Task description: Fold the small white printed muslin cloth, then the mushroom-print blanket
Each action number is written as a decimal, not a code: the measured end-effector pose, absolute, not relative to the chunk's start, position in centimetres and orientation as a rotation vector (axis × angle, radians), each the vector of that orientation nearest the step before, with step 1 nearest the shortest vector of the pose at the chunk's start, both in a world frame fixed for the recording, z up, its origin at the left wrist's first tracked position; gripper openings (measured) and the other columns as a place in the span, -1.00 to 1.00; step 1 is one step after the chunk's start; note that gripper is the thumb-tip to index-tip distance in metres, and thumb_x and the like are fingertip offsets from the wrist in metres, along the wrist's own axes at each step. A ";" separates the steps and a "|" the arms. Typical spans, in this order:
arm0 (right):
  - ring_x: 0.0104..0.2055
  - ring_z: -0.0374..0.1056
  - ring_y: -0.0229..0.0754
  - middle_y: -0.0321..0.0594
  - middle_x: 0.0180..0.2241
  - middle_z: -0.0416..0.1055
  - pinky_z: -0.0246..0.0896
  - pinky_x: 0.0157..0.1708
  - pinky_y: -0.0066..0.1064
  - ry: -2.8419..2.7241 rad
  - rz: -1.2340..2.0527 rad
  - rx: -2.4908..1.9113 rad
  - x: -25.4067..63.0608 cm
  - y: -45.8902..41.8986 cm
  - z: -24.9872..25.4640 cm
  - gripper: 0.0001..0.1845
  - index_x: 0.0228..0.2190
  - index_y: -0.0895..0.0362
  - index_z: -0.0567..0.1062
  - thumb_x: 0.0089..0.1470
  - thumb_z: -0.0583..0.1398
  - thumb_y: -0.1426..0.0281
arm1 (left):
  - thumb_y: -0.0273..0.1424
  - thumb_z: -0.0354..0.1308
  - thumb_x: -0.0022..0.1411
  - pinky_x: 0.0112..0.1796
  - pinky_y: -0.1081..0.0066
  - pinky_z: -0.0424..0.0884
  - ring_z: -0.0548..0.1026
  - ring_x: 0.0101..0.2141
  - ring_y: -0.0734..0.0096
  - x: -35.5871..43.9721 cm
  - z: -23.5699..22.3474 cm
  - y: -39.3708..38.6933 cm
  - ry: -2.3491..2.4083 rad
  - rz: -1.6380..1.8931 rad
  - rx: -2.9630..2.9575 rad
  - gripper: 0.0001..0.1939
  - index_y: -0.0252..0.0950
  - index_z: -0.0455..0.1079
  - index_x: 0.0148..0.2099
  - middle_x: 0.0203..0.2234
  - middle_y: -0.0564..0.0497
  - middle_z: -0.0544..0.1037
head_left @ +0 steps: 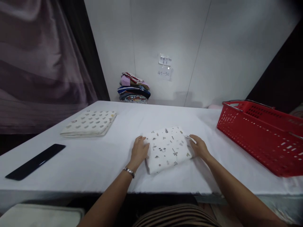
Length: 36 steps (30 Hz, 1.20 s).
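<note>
A folded white cloth point(168, 149) printed with small plant and animal-like figures lies in front of me on the white-covered table point(113, 167). On its left edge is my left hand point(140, 150), fingers curved against the fabric and a metal band round the wrist. My right hand point(199, 147) grips the opposite edge, its fingertips at the far right corner. Both thumbs point inward at the cloth's sides; the undersides of the fingers are hidden. Further left lies a second folded cloth point(91, 124), cream with rows of grey leaf-like prints, touched by neither hand.
A red plastic basket point(258, 138) with metal handles stands on the right. At the left front lies a flat dark strip point(35, 162). A stack of folded fabrics point(133, 90) rises beyond the far edge, by a wall with paper notes point(165, 72). A curtain point(42, 63) hangs left.
</note>
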State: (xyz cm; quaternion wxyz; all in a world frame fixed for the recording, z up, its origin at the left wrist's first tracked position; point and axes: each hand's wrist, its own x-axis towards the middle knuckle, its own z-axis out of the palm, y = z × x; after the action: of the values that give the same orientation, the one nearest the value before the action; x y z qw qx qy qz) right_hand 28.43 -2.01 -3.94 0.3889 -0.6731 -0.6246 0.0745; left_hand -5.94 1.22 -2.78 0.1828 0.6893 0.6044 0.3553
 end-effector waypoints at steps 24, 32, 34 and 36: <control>-0.40 0.35 -0.19 -0.25 -0.43 0.47 0.17 -0.40 -0.42 -1.519 0.404 -1.958 27.1 11.0 -2.6 -0.70 -0.32 0.11 0.53 -0.15 0.21 0.26 | -0.25 0.02 0.16 -0.17 0.30 0.41 0.46 -0.18 0.28 -5.7 -4.9 8.5 1.603 1.110 1.838 -0.73 -0.22 0.39 -0.13 -0.17 -0.01 0.49; -0.40 0.32 -0.21 -0.27 -0.46 0.40 0.18 -0.36 -0.41 -1.455 0.446 -1.900 27.0 11.2 -2.6 -0.81 -0.44 0.12 0.46 -0.18 0.20 0.29 | -0.24 0.03 0.15 -0.23 0.31 0.41 0.47 -0.29 0.31 -5.8 -4.9 8.7 1.605 1.084 1.848 -0.76 -0.19 0.39 -0.17 -0.22 0.03 0.50; -0.39 0.32 -0.20 -0.26 -0.44 0.40 0.19 -0.37 -0.40 -1.424 0.452 -1.909 26.9 11.2 -2.7 -0.79 -0.42 0.12 0.46 -0.18 0.20 0.29 | -0.24 0.03 0.15 -0.22 0.31 0.40 0.47 -0.29 0.31 -5.8 -4.9 8.7 1.606 1.082 1.848 -0.76 -0.19 0.39 -0.18 -0.23 0.03 0.51; -0.40 0.32 -0.19 -0.25 -0.43 0.40 0.20 -0.38 -0.39 -1.400 0.463 -1.917 26.8 11.3 -2.7 -0.76 -0.39 0.13 0.47 -0.18 0.21 0.29 | -0.24 0.02 0.15 -0.21 0.31 0.40 0.47 -0.29 0.32 -5.8 -5.0 8.7 1.613 1.075 1.849 -0.76 -0.19 0.39 -0.18 -0.23 0.03 0.51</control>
State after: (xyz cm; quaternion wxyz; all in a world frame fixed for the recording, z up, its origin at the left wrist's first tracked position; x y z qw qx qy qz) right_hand 26.83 11.27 -2.70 0.3538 -0.7414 -0.5414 0.1792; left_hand -5.80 8.73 -4.97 0.2294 0.6718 0.5861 0.3906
